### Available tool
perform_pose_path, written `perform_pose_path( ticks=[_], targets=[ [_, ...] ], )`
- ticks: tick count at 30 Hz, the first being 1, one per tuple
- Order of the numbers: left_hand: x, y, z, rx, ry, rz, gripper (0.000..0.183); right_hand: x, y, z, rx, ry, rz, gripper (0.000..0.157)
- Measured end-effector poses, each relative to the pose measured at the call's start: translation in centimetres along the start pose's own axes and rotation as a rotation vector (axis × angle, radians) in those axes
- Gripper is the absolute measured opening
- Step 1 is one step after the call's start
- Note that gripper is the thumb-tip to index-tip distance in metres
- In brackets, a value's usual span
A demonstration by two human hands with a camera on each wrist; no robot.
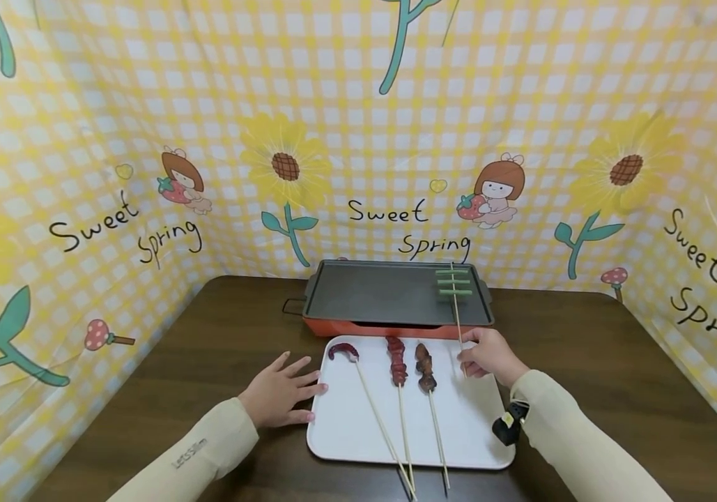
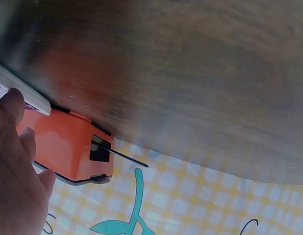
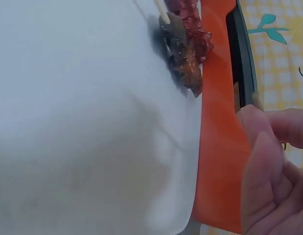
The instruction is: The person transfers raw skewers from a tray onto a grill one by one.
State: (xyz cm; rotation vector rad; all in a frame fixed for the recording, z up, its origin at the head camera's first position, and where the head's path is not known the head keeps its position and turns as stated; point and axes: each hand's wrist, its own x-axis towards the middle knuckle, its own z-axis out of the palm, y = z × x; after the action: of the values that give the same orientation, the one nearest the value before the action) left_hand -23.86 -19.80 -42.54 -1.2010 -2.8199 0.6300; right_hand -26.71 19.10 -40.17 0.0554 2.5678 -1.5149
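Observation:
My right hand [image 1: 490,357] pinches the stick of a skewer [image 1: 453,282] threaded with green vegetable strips. Its green end is over the right part of a dark griddle [image 1: 371,293] with an orange base. Fingers spread, my left hand [image 1: 278,394] rests at the left rim of a white tray [image 1: 358,443]. On that tray lie a skewer with a curled dark red piece [image 1: 343,351], a red meat skewer [image 1: 398,362] and a brown meat skewer [image 1: 424,366]. In the right wrist view, the pinching fingertips [image 3: 252,115] are beside the orange base [image 3: 220,161].
A brown wooden table [image 1: 164,390] carries everything. Yellow checked cloth [image 1: 364,139] hangs behind and along both sides. A thin wire handle [image 1: 293,305] juts from the griddle's left end. Several bare stick ends reach past the tray's near edge.

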Motion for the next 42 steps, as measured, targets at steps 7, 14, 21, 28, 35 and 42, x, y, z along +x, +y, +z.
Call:
perform_pose_path(
  ticks=[7, 14, 21, 28, 35, 42],
  targets=[
    [0.2, -0.4, 0.3, 0.009, 0.002, -0.006, 0.059, 1.8, -0.9, 0.4, 0.078, 0.038, -0.011, 0.028],
    [0.3, -0.2, 0.1, 0.003, -0.026, -0.006, 0.058, 2.5, -1.5, 0.6, 0.138, 0.05, 0.002, 0.022],
    [0.3, 0.4, -0.1, -0.001, -0.017, 0.008, 0.057, 2.3, -2.3, -0.2, 0.128, 0.061, 0.076, 0.021],
    [0.2, 0.2, -0.4, 0.004, -0.022, -0.003, 0.057, 2.9, -3.1, -0.8, 0.117, 0.044, 0.117, 0.024],
    [0.1, 0.1, -0.3, -0.006, -0.018, -0.002, 0.058, 2.9, -3.1, -0.9, 0.073, 0.072, 0.125, 0.029],
    [0.1, 0.2, -0.3, 0.011, -0.008, 0.004, 0.058, 2.1, -2.1, -1.0, 0.06, 0.086, 0.077, 0.035]
  ],
)
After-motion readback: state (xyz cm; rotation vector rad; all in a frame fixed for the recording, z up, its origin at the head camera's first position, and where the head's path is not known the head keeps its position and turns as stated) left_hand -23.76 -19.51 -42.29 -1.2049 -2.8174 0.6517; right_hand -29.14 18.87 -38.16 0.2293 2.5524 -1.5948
